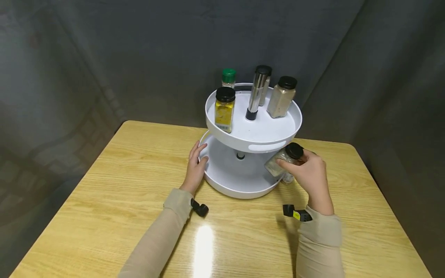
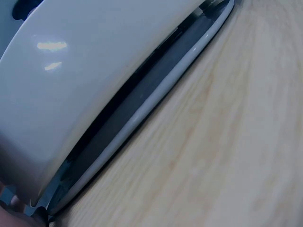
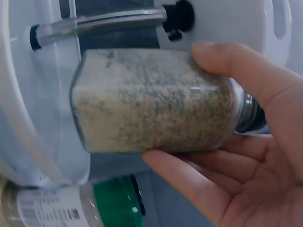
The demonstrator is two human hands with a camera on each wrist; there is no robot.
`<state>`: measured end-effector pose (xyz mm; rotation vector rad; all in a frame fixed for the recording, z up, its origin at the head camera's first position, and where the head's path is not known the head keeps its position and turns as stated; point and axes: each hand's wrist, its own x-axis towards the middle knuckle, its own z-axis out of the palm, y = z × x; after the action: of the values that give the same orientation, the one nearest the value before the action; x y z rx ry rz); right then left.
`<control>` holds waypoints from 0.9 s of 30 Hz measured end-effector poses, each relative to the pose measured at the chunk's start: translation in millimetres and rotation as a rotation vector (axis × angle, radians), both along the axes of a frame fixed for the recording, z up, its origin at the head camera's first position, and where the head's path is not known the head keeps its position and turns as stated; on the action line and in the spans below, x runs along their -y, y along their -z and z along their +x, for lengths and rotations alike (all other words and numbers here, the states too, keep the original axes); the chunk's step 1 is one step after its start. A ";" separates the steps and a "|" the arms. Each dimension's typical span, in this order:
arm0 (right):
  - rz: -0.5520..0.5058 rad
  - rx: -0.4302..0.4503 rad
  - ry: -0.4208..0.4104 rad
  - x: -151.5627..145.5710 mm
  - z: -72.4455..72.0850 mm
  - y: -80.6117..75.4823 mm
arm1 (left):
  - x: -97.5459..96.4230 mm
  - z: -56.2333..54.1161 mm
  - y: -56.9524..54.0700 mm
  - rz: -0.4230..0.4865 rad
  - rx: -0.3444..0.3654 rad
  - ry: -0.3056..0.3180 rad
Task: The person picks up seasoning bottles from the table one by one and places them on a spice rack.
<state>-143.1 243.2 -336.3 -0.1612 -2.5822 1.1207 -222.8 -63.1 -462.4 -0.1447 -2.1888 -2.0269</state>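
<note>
My right hand (image 1: pixel 309 172) grips a clear spice jar (image 3: pixel 151 101) with a black lid, filled with a pale speckled powder. It is tilted over the right side of the lower tray (image 1: pixel 240 194) of a white two-tier turntable, below the upper tray's rim. My left hand (image 1: pixel 196 168) rests at the lower tray's left rim, fingers extended; only bits of it show in the left wrist view. Beside the lower tray, in the right wrist view, is a jar with a green lid (image 3: pixel 118 201) and a white label.
The upper tray (image 1: pixel 257 131) carries a yellow spice jar (image 1: pixel 224 114), a green-capped jar (image 1: pixel 228 77), a beige jar (image 1: pixel 282 98) and another black-lidded jar behind the chrome post (image 1: pixel 256 90). The wooden table (image 1: pixel 139 162) lies beneath, with dark curtains (image 1: pixel 156 58) around it.
</note>
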 end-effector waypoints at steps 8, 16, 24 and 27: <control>-0.047 -0.013 0.028 15.3 -13.7 10.5 | -1.3 -1.4 -0.3 -0.005 0.003 0.017; -0.008 0.013 -0.035 21.4 -36.1 16.5 | -1.4 -0.4 -4.3 -0.001 -0.002 0.017; -0.009 -0.005 -0.049 28.5 -53.4 17.6 | 0.0 -2.4 -0.2 -0.012 0.001 0.014; -0.023 -0.001 -0.044 29.3 -58.3 17.3 | -0.1 -2.7 0.9 -0.013 -0.002 0.017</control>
<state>-201.3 213.9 -353.6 -0.1101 -2.5845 1.1656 -225.5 -63.0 -463.4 -0.1671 -2.2079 -2.0208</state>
